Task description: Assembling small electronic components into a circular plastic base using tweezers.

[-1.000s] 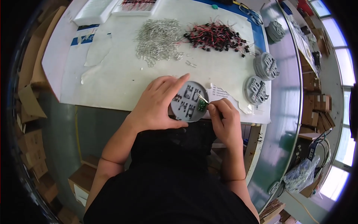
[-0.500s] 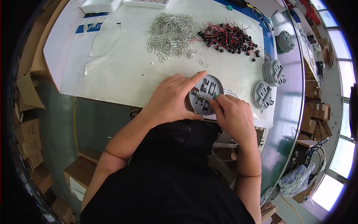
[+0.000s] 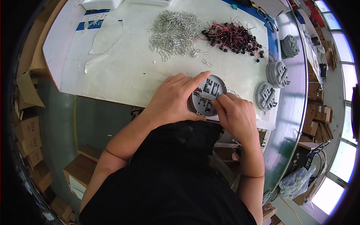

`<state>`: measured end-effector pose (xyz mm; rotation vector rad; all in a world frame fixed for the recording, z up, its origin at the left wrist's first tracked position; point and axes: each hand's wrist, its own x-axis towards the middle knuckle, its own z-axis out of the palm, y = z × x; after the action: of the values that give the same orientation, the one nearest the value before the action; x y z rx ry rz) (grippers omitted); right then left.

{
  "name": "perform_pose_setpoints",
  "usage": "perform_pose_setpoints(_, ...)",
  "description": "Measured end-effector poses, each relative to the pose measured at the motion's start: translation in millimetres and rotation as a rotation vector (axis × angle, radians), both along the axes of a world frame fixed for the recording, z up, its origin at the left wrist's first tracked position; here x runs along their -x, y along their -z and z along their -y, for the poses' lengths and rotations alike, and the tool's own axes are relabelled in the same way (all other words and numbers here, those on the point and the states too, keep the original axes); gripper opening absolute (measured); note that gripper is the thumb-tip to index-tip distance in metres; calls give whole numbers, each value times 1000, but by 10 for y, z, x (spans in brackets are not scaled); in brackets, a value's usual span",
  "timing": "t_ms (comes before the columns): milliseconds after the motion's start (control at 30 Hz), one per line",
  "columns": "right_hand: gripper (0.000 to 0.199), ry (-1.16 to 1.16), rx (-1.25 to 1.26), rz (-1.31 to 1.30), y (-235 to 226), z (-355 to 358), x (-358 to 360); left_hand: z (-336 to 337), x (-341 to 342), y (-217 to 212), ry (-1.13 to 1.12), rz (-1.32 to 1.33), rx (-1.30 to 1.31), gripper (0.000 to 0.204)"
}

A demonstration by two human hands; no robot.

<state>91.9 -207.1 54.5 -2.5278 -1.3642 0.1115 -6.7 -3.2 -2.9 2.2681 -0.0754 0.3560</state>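
A round grey plastic housing (image 3: 208, 90) with slots and dark parts inside tilts at the table's front edge. Around its left rim my left hand (image 3: 173, 96) is closed, index finger stretched along the top and thumb below. The fingers of my right hand (image 3: 236, 112) are bent and pressed together at the housing's right side, touching its inner face. Whatever those fingertips pinch, if anything, is hidden. Beyond the housing lie a heap of bent silver metal clips (image 3: 175, 33) and a pile of small black parts with red and black wires (image 3: 234, 38).
More grey round housings (image 3: 266, 96) stand at the right, some stacked (image 3: 278, 74), with another stack (image 3: 290, 46) farther back. White trays (image 3: 100, 4) sit at the far edge. A torn paper sheet (image 3: 107, 39) lies on the left. Cardboard boxes (image 3: 83, 170) are on the floor.
The view has shifted slightly, so the table things sit a little differently. Both hands remain on the housing; a green bit that showed by my right fingertips is no longer visible.
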Motion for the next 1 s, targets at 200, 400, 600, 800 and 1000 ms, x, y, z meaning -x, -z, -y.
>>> perform_pose_setpoints(200,29,-28,0,21,27,-70,1,-9,1,0,5,-26,-10,118)
perform_pose_setpoints(400,28,-56,106,137,-92,-103,33,-15,-21,-9,18,-14,18,118)
perform_pose_setpoints(600,27,-66,106,201,-172,-161,46,-33,-16,27,5,-11,21,119)
perform_pose_setpoints(800,25,-81,138,226,-170,-177,70,-20,-7,25,6,-25,20,119)
perform_pose_setpoints(1000,23,-83,256,202,-185,-142,60,-36,7,37,13,-34,24,121)
